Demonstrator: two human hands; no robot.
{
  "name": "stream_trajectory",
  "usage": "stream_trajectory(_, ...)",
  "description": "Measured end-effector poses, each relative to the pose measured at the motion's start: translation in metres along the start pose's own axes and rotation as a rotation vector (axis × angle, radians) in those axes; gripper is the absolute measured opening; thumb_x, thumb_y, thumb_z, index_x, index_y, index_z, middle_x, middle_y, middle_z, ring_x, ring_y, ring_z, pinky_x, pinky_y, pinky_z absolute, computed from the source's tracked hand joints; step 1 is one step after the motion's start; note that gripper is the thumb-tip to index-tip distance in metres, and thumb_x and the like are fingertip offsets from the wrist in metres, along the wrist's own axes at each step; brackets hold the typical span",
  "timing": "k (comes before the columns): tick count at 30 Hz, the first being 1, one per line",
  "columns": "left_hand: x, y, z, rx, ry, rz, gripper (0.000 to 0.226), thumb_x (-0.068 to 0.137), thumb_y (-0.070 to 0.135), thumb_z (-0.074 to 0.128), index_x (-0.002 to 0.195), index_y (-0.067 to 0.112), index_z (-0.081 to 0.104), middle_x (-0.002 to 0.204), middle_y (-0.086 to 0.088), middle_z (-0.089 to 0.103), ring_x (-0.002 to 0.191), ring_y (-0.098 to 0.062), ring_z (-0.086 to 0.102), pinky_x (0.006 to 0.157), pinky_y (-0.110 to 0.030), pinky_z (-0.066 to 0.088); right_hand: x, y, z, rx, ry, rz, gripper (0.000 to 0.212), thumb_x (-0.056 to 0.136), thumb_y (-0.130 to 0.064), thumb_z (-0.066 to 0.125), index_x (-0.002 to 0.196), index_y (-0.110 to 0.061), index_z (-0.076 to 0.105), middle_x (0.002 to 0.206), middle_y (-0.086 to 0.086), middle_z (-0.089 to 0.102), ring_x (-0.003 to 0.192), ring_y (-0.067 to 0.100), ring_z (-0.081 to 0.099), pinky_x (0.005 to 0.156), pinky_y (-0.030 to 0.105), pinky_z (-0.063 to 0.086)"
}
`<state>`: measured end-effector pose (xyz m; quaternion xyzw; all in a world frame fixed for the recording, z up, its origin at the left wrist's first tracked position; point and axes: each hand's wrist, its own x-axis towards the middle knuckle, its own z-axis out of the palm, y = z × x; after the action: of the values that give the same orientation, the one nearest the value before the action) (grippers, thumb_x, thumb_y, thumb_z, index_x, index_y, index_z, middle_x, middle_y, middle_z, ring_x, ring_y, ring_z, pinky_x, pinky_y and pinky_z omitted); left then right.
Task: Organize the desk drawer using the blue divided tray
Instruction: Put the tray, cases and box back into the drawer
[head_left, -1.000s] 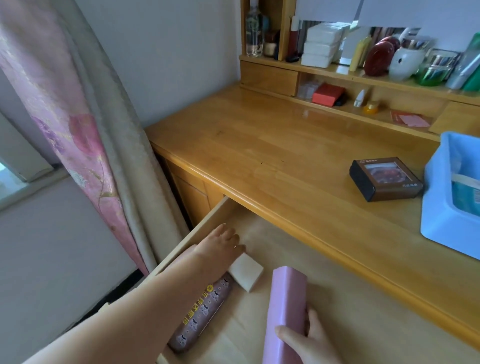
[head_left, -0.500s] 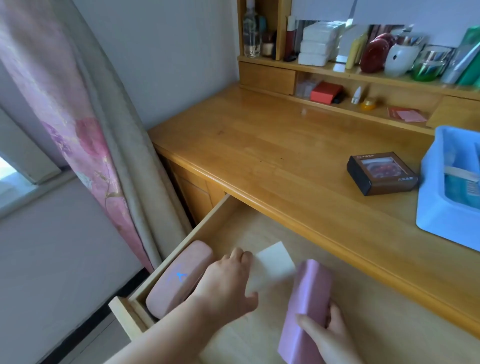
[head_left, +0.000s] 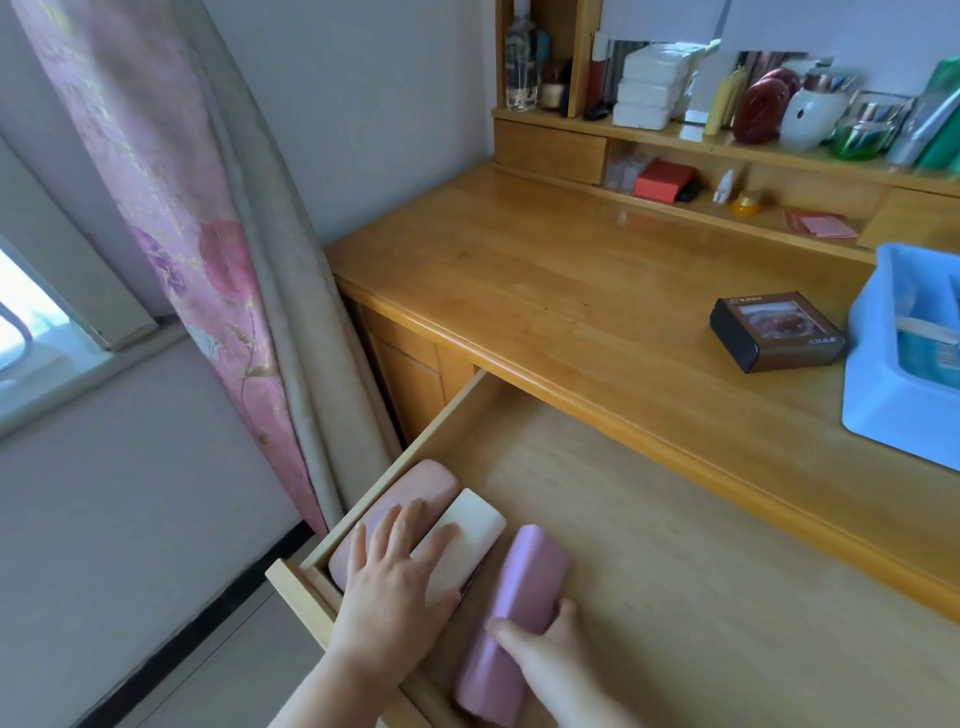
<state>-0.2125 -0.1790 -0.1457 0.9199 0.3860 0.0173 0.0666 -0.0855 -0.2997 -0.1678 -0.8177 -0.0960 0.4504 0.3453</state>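
Three cases (head_left: 470, 540) crowd the drawer's (head_left: 701, 571) left end; its right seemingly lies open.

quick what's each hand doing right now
Left hand: open, fingers flat on the white block and pink case.
Right hand: holding the purple case.

A home, most likely a bedroom; a honey-coloured wooden desk (head_left: 597, 291) stands in the corner by a window (head_left: 31, 322) hung with a pink flowered curtain (head_left: 171, 218); its hutch shelf (head_left: 727, 150) carries bottles, cosmetic jars (head_left: 862, 130) and stacked white boxes (head_left: 649, 93); plain painted walls and household clutter speak of private living quarters.
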Motion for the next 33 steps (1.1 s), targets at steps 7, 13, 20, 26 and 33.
stream_trajectory(7,0.000,-0.004,0.002,-0.191,0.083,-0.072,0.054,0.079,0.064,0.045,0.127,0.041,0.050,0.152,0.004,0.027,0.139,-0.018,0.026,0.116,-0.038,0.014,-0.008,-0.026,0.026,-0.260,0.137,-0.008,0.080,0.059,-0.071,0.067,0.116,-0.015,0.055,0.110,0.001,0.065,0.103,0.018,0.062,0.083,0.024,0.045)
stream_trajectory(13,-0.002,-0.001,-0.003,-0.055,-0.050,0.241,0.084,0.063,0.087,0.046,0.128,0.034,0.053,0.140,0.000,0.048,0.134,-0.026,0.042,0.112,-0.038,0.008,-0.002,-0.015,0.021,-0.049,-0.037,0.110,0.082,0.056,-0.063,0.071,0.113,-0.007,0.055,0.104,0.014,0.069,0.093,0.028,0.068,0.086,0.041,0.054)
stream_trajectory(20,-0.001,0.002,-0.003,0.007,-0.181,0.229,0.079,0.052,0.063,0.055,0.130,0.048,0.045,0.154,0.006,0.016,0.144,-0.022,0.016,0.112,-0.041,-0.002,0.003,-0.020,0.018,-0.059,-0.107,0.168,0.065,0.061,-0.064,0.068,0.098,-0.010,0.064,0.090,0.009,0.073,0.084,0.023,0.071,0.084,0.036,0.056)
stream_trajectory(26,-0.001,0.001,-0.006,-0.035,-0.173,0.240,0.056,0.068,0.043,0.041,0.120,0.057,0.052,0.155,0.011,0.010,0.145,-0.019,0.002,0.113,-0.039,-0.009,-0.008,-0.021,0.029,-0.179,0.104,0.133,0.077,0.048,-0.066,0.069,0.107,-0.018,0.058,0.106,-0.002,0.066,0.097,0.014,0.064,0.086,0.023,0.048)
stream_trajectory(33,-0.004,0.003,-0.003,0.010,-0.202,0.164,0.062,0.057,0.035,0.051,0.118,0.049,0.056,0.144,-0.001,0.046,0.134,-0.028,0.041,0.111,-0.047,0.018,0.030,-0.034,-0.026,-0.203,0.312,-0.225,0.057,0.077,-0.041,0.065,0.129,-0.022,0.050,0.121,0.001,0.058,0.110,0.022,0.058,0.086,0.030,0.048)
